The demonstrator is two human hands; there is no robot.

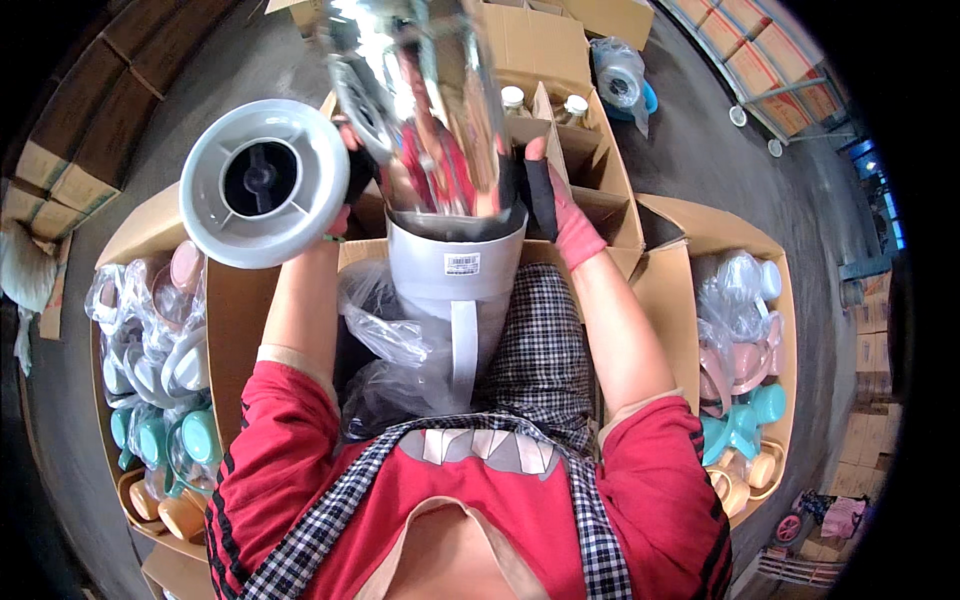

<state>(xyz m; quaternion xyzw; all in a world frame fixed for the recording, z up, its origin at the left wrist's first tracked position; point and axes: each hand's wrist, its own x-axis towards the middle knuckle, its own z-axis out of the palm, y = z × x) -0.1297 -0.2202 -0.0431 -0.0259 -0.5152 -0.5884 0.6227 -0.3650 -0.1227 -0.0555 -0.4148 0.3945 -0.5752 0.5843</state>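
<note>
A shiny silvered vacuum-flask liner (pixel 415 110) stands with its lower end inside the mouth of a grey jug body (pixel 440 268). The jug has a strap handle (pixel 464 350) facing me and a small white label. My left hand (pixel 360 172), in a dark fingerless glove, is closed on a round grey base piece (pixel 320 215) with a dark centre, next to the liner. At the liner's other side is my right hand (pixel 565 215) in a pink and black glove, thumb pointing up. Its other fingers are mostly hidden behind the liner. Clear plastic bags (pixel 390 345) lie against the jug on my lap.
A divided carton (pixel 615 190) holding white-capped bottles stands ahead. Open cartons on my left (pixel 235 350) and right (pixel 665 300) hold bagged grey, pink, teal and tan parts. Farther off are a blue basin (pixel 650 100), stacked boxes (pixel 95 130) and a loaded cart (pixel 780 90).
</note>
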